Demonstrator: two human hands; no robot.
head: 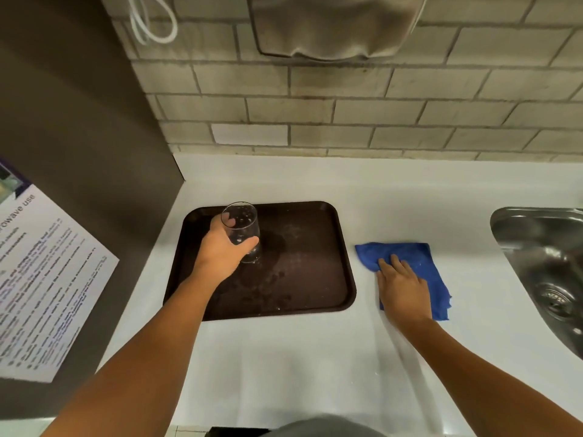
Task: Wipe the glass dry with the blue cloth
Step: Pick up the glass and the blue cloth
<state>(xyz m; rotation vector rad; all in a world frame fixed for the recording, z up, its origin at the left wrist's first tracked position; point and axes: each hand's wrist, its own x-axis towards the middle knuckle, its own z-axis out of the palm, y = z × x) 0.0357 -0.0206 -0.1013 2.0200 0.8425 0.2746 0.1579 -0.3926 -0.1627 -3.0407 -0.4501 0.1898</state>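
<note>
A clear drinking glass (242, 230), beaded with water drops, stands upright on the left part of a dark brown tray (303, 272). My left hand (220, 250) is wrapped around its side, thumb in front and fingers behind. Right of the tray a crumpled blue cloth (413, 263) lies on the white counter. My right hand (402, 291) rests palm down on the cloth's near left part, fingers spread flat over it, not closed around it.
Water spots wet the tray's surface. A steel sink (542, 266) with a drain sits at the right edge. A grey panel with a printed notice (41, 294) walls the left. A tiled wall (347, 105) stands behind, with a grey fabric (331, 26) hanging on it.
</note>
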